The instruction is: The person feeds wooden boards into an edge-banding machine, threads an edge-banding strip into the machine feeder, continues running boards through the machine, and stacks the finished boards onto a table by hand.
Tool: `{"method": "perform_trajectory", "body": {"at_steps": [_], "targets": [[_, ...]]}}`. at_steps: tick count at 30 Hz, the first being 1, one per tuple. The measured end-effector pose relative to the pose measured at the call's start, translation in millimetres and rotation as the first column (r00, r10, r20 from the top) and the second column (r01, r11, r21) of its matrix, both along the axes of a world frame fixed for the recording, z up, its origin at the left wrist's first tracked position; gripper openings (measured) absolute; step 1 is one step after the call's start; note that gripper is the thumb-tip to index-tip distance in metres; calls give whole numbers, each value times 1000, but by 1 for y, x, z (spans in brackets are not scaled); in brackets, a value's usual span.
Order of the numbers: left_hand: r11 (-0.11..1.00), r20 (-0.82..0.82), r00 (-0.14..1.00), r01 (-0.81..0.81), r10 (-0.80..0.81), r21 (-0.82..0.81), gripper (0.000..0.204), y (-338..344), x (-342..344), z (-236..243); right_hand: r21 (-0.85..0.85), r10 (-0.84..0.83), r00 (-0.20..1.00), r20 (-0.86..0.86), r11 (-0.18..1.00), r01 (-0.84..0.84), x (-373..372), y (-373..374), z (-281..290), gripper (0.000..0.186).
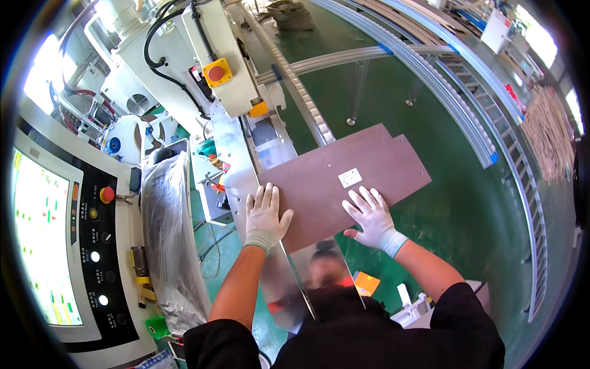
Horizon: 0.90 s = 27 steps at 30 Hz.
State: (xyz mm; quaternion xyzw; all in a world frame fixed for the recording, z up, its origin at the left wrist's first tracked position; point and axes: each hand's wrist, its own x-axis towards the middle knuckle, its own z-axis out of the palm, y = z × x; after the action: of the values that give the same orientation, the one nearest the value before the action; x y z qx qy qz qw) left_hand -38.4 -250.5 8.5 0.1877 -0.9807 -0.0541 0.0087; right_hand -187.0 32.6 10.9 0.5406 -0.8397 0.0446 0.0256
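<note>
A flat brown panel [326, 178] with a notched far right corner and a small white label [350, 178] lies across the machine's metal table [243, 166]. My left hand [265, 215], in a white glove, rests flat on the panel's left end, fingers stretched forward and thumb out to the side. On the near right edge, just below the label, my gloved right hand [370, 218] lies with its fingers spread. Neither hand grips anything. Under the near side of the panel, a shiny metal surface [307, 270] extends toward me.
A machine head with a red stop button [216, 74] stands beyond the panel. At left is a control console with a lit screen [40, 240] and a red knob [107, 195]. Roller rails [289, 74] run ahead, and a curved conveyor track [522, 197] lies to the right.
</note>
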Motion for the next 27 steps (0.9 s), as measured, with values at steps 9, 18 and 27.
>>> {"method": "perform_trajectory", "body": {"at_steps": [9, 18, 27], "targets": [[1000, -37, 999, 9, -9, 11, 80, -2, -3, 6, -77, 29, 999, -14, 997, -30, -46, -61, -4, 73], [997, -136, 991, -2, 14, 82, 79, -3, -7, 7, -107, 96, 994, -48, 989, -100, -99, -121, -16, 72], [987, -242, 967, -42, 80, 158, 78, -2, -11, 6, -113, 107, 986, -129, 986, -122, -171, -205, -23, 68]]}}
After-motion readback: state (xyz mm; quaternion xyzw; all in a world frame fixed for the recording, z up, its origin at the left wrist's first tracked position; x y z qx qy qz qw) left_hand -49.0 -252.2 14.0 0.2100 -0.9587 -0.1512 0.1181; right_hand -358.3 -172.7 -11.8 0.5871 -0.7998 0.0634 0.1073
